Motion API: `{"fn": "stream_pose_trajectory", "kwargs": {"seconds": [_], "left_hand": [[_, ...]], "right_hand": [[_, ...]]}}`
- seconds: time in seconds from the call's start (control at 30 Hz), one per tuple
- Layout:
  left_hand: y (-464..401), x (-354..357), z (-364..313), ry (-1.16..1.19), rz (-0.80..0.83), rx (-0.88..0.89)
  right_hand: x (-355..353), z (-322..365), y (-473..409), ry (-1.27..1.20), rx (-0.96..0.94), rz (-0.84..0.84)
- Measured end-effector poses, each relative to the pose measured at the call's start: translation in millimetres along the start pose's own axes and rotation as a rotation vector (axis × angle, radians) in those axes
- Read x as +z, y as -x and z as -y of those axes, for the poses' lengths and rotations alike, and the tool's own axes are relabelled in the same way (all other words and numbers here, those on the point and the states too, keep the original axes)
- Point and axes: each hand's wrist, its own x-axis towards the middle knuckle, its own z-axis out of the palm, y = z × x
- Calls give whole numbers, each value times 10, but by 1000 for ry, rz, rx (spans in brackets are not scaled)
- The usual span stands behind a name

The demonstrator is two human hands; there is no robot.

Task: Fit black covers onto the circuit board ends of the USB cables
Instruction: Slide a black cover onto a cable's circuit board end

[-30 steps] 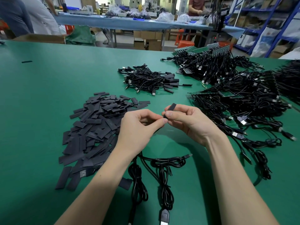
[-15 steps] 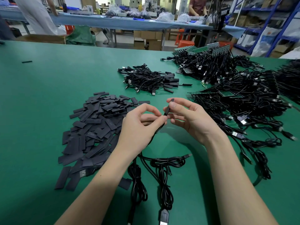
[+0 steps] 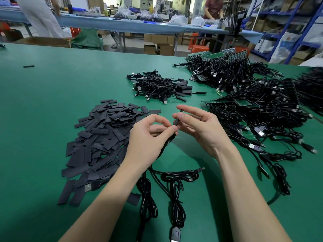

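Above the green table [image 3: 52, 95] my right hand [image 3: 201, 126] pinches a black cover [image 3: 178, 119] between thumb and forefinger, its long axis near upright. My left hand [image 3: 148, 137] pinches the lower end of that cover where a black USB cable [image 3: 166, 145] comes out and hangs down to the table. The circuit board end is hidden inside the cover and behind my fingers. A heap of loose flat black covers [image 3: 101, 137] lies left of my hands.
Bundled cables [image 3: 174, 189] lie under my wrists. A small pile of covered cables [image 3: 160, 88] sits ahead. Large tangles of cables with green boards [image 3: 258, 109] fill the right side. A stray black piece [image 3: 28, 66] lies far left. People stand at a distant bench.
The cover has turned from flat and tilted to near upright, edge-on. My right fingers have spread open around it and both hands have lifted slightly away from me.
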Motion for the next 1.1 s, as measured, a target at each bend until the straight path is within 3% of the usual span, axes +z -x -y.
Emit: {"fn": "stream_pose_trajectory", "kwargs": {"seconds": [0.43, 0.7, 0.9, 1.1], "left_hand": [[-16, -23, -10, 60, 1, -42], [-16, 4, -19, 40, 0, -61], [-58, -54, -48, -214, 104, -20], [-66, -73, -32, -411, 103, 23]], "right_hand": [[54, 8, -38, 150, -150, -14], [36, 2, -65, 121, -124, -50], [-17, 52, -112, -164, -96, -242], [-49, -41, -125, -219, -66, -379]]}}
